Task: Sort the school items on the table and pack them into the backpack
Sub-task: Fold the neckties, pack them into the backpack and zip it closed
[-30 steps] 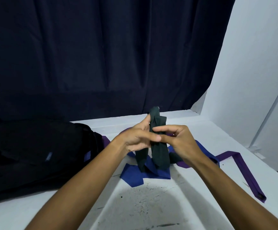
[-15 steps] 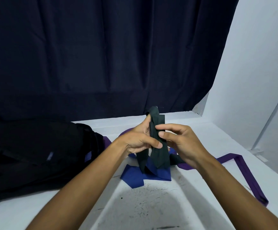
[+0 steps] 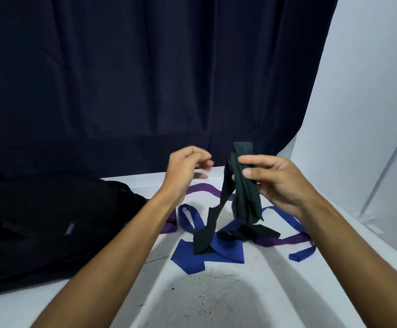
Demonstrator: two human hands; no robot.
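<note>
My right hand (image 3: 273,183) grips a folded dark green tie (image 3: 245,192) upright above the table, and one loose end hangs down to the tabletop. My left hand (image 3: 185,169) hovers to the left of the tie, holding nothing, its fingers loosely curled and apart. Under the hands a blue tie (image 3: 207,254) and a purple tie (image 3: 285,241) lie tangled on the white table (image 3: 216,299). The black backpack (image 3: 46,223) lies flat at the left of the table.
A dark navy curtain (image 3: 145,79) hangs behind the table. A white wall (image 3: 370,91) closes the right side. The table's near surface is scuffed with black marks.
My left hand has let go of the green tie and moved left and up. The right hand keeps the tie and has lifted it slightly to the right, so one end now dangles.
</note>
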